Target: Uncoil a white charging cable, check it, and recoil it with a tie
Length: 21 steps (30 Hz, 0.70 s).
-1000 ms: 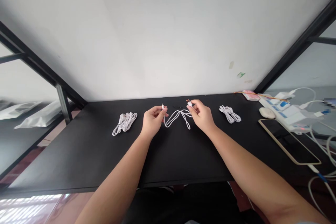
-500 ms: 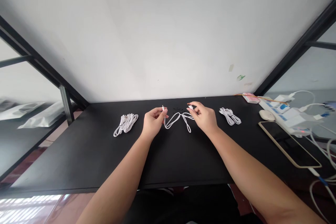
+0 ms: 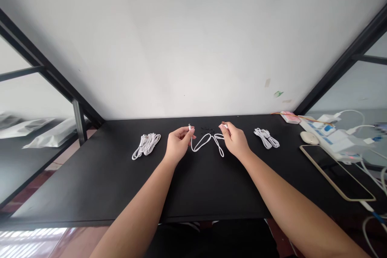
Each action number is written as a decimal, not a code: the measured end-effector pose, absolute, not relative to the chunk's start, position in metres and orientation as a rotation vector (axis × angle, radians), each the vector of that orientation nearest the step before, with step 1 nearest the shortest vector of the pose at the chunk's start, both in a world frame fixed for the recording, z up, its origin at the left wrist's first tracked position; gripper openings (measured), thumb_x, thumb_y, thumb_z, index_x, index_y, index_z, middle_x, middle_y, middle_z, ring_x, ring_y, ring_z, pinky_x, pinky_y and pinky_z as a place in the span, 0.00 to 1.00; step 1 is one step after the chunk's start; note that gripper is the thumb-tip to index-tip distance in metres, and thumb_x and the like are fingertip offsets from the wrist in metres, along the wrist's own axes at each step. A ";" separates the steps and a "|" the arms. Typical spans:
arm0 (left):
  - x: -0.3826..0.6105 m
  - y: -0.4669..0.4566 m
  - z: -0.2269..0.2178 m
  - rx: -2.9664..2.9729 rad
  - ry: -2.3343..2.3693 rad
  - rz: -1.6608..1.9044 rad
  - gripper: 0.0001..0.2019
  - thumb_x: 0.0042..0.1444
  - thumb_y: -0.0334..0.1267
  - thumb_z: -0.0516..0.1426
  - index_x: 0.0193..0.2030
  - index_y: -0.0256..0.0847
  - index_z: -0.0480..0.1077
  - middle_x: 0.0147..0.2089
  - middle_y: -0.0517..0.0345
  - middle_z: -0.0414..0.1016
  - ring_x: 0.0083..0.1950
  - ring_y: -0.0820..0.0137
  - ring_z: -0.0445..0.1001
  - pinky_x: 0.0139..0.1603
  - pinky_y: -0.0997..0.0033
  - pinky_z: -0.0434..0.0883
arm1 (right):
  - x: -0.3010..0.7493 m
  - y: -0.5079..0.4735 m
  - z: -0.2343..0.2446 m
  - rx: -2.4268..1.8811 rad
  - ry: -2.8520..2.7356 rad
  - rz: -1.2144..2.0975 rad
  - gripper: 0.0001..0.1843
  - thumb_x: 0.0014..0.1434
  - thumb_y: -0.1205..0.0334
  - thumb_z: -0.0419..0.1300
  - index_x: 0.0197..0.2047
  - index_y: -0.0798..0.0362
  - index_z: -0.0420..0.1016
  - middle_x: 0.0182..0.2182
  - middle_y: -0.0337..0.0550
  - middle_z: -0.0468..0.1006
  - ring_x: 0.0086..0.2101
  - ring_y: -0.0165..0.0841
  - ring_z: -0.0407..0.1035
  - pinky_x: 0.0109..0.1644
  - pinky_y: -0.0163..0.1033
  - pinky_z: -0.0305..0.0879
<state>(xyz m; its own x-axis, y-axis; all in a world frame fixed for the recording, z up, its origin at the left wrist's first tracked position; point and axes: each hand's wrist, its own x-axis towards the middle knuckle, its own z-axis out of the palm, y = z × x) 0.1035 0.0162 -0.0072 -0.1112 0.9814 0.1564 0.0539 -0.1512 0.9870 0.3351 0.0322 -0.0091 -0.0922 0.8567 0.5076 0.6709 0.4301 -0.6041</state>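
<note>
A: What do the hands hold?
B: The left hand (image 3: 177,144) pinches one plug of the white cable (image 3: 208,141), the right hand (image 3: 234,140) seemingly the other; its loops lie between them on the black table (image 3: 90,185).

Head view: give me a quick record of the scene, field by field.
left hand: pinches one end of the white cable
right hand: pinches the other end
cable middle: sags in loops onto the black table
left bundle: coiled, apart from the hands
right bundle: coiled, apart from the hands
far right: phone, mouse, power strip
</note>
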 end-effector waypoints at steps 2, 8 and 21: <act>0.103 0.016 -0.007 1.304 1.258 1.386 0.23 0.54 0.54 0.64 0.47 0.35 0.80 0.30 0.53 0.80 0.22 0.77 0.67 0.24 0.75 0.65 | 0.335 0.033 -0.011 -1.290 -1.812 0.321 0.21 0.71 0.45 0.49 0.44 0.51 0.75 0.25 0.41 0.76 0.26 0.35 0.71 0.33 0.37 0.62; 0.104 0.016 -0.006 1.280 1.255 1.388 0.22 0.54 0.54 0.65 0.46 0.36 0.80 0.30 0.53 0.80 0.22 0.77 0.67 0.23 0.75 0.64 | 0.340 0.035 -0.009 -1.291 -1.788 0.053 0.18 0.67 0.48 0.56 0.47 0.52 0.77 0.28 0.45 0.79 0.28 0.36 0.73 0.36 0.39 0.65; 0.104 0.015 -0.005 1.284 1.274 1.348 0.23 0.53 0.54 0.65 0.45 0.36 0.80 0.30 0.52 0.81 0.22 0.76 0.67 0.23 0.75 0.64 | 0.336 0.032 -0.011 -1.343 -1.854 0.158 0.19 0.67 0.46 0.56 0.51 0.51 0.74 0.28 0.42 0.79 0.28 0.36 0.74 0.34 0.38 0.64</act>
<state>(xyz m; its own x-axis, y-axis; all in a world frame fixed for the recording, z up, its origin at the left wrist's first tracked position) 0.1041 0.0146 -0.0052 -0.1036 0.9876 0.1177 0.0622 -0.1117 0.9918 0.3360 0.0318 -0.0106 -0.0930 0.8375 0.5385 0.7343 0.4230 -0.5310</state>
